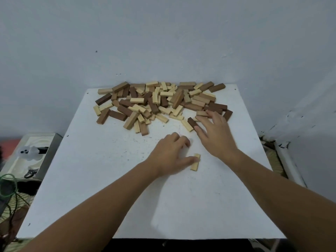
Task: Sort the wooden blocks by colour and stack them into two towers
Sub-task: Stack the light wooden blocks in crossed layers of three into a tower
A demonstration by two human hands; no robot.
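Left hand (170, 155) curled; right hand (216, 135) spread
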